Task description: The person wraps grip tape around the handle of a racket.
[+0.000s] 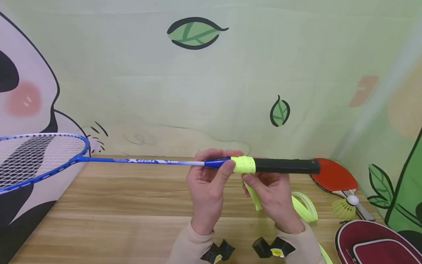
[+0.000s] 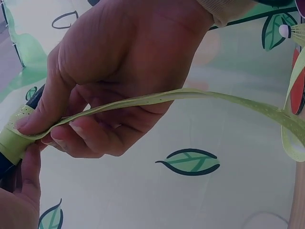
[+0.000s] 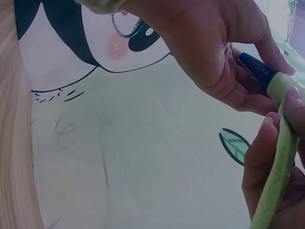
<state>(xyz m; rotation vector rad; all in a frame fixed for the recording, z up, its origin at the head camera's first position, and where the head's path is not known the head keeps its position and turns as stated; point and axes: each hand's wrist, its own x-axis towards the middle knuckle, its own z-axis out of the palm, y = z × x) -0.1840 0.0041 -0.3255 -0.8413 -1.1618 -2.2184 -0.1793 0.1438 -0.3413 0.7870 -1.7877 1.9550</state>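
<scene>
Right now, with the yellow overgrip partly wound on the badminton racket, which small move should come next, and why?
Probably wind the yellow overgrip one turn further along the black handle: it's uncovered there, the right hand pinches the loose strip, and the left hand steadies the blue cone.

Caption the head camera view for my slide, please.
Left hand holds a blue badminton racket; right hand pinches yellow tape partly wrapped round its black handle.
</scene>
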